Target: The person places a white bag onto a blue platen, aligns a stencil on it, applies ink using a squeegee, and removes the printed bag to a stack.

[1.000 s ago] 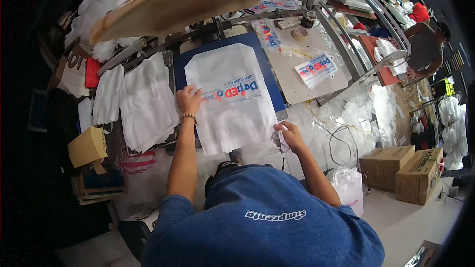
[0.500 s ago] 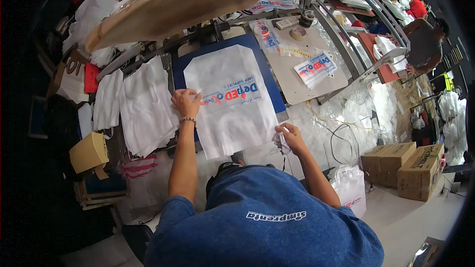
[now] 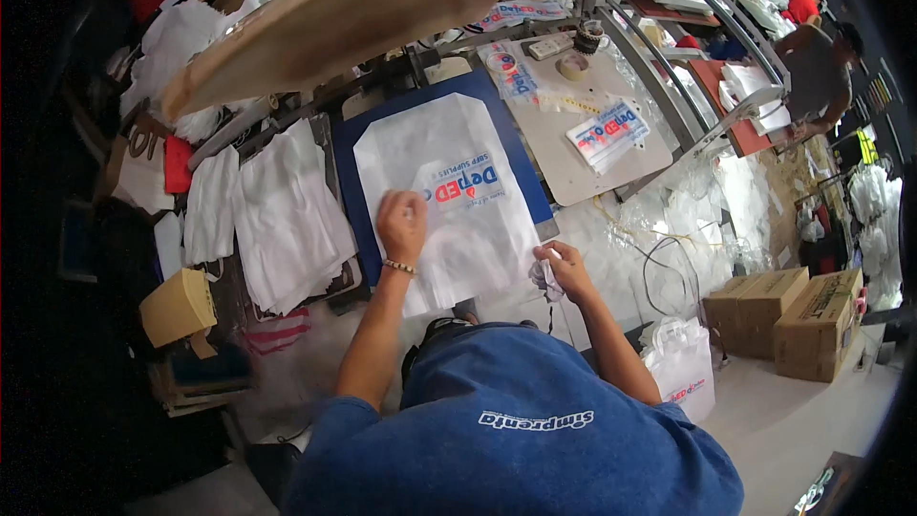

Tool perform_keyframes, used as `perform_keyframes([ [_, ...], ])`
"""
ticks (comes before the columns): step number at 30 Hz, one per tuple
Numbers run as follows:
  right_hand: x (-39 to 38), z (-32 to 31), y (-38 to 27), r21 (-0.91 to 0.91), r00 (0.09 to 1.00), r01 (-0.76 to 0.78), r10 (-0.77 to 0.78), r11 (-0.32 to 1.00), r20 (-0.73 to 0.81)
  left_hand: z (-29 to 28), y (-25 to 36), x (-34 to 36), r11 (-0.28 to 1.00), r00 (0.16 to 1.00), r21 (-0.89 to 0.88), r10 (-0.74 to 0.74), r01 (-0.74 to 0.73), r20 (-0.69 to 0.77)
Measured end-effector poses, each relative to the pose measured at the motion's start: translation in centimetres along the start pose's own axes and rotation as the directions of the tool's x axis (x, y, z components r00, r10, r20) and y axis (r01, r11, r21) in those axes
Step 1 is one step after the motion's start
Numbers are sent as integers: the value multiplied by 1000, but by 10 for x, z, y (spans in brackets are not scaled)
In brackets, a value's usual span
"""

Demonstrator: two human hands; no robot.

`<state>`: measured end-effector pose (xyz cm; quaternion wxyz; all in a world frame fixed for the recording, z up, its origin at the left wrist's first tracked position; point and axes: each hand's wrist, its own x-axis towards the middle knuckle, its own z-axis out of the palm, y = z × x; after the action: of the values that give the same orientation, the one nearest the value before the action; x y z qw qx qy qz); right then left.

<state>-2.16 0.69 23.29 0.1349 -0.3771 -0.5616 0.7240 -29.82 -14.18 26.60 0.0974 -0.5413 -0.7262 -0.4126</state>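
Note:
A white bag (image 3: 444, 253) with blue and red print lies flat on a dark blue board (image 3: 349, 134). Over its left half is my left hand (image 3: 402, 227), with a beaded bracelet at the wrist; motion smears its curled fingers, and whether they touch the bag is unclear. At the bag's lower right corner, my right hand (image 3: 565, 272) is closed on a crumpled greyish-white cloth (image 3: 545, 279), part of which hangs below the fingers.
A large tan panel (image 3: 353, 19) overhangs the board's far side. Left lie stacked white bags (image 3: 287, 215). To the right, a pale board (image 3: 602, 189) holds printed sheets (image 3: 608, 137) and a tape roll (image 3: 574, 65). Cardboard boxes (image 3: 817, 325) and another person (image 3: 812, 76) are farther right.
My left hand has left the bag's left edge and moved right and slightly nearer, over the print. My right hand keeps nearly the same place with the cloth.

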Motion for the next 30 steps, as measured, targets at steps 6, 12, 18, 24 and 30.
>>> perform_keyframes([
  [6,5,-4,10,-124,998,44,-48,991,-34,11,0,-2,870,885,-329,-436,368,-164],
  [12,4,-6,9,-21,1000,-4,3,1000,-25,13,24,0,952,983,-292,-42,93,178],
  [18,0,3,2,37,1000,-4,4,999,-19,15,41,-18,890,837,-447,173,93,519],
  [24,-5,1,1,2,999,-40,40,999,-34,10,31,1,933,977,-289,-196,213,84],
  [30,-6,-5,4,-6,998,-44,43,999,-50,4,59,20,870,961,-427,-276,248,-4],
])
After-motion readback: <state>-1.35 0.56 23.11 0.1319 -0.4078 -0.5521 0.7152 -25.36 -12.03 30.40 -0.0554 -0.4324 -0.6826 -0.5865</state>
